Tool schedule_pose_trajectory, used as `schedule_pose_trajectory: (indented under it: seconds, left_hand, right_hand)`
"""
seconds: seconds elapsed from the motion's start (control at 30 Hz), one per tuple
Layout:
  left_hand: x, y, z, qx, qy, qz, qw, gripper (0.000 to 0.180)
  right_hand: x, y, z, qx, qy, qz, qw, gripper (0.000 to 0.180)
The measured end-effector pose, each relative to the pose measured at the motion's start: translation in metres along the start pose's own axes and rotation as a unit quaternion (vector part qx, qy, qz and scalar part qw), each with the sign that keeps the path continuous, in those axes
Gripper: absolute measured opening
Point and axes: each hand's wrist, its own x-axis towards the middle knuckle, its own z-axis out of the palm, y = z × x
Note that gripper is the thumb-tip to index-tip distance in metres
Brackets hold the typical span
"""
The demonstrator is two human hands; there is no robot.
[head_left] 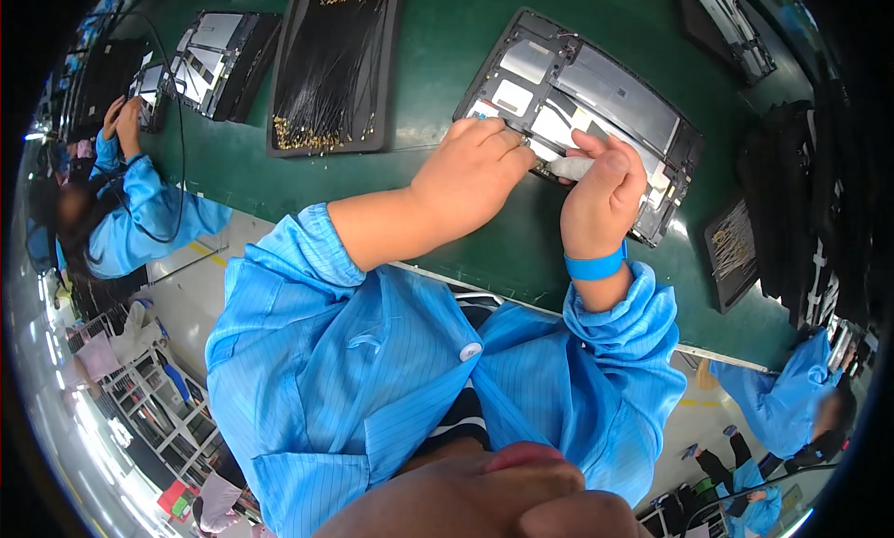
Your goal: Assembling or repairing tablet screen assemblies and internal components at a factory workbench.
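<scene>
From the head view I see my left hand pressed on the near edge of an opened flat device lying on the green surface, its fingers curled down; whether they pinch anything I cannot tell. My right hand, with a blue wristband, grips a small pale tool against that edge. A dark tray of thin gold-tipped cables lies to the left.
</scene>
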Motion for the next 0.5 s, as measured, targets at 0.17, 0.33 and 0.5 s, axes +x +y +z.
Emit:
schedule_pose_trajectory:
  seconds: [0.17,0.33,0.5]
  left_hand:
    - [0.000,0.000,0.001,0.003,0.005,0.000,1.000,0.020]
    - [0.004,0.002,0.000,0.000,-0.007,-0.004,1.000,0.020]
    - [0.001,0.002,-0.009,-0.023,-0.035,-0.031,0.999,0.019]
  right_hand:
    - [0.001,0.000,-0.002,0.003,-0.004,0.005,1.000,0.031]
    - [0.005,0.010,-0.007,-0.086,-0.047,-0.099,0.990,0.027]
    - [0.020,-0.040,0.004,-0.160,-0.160,-0.075,0.971,0.020]
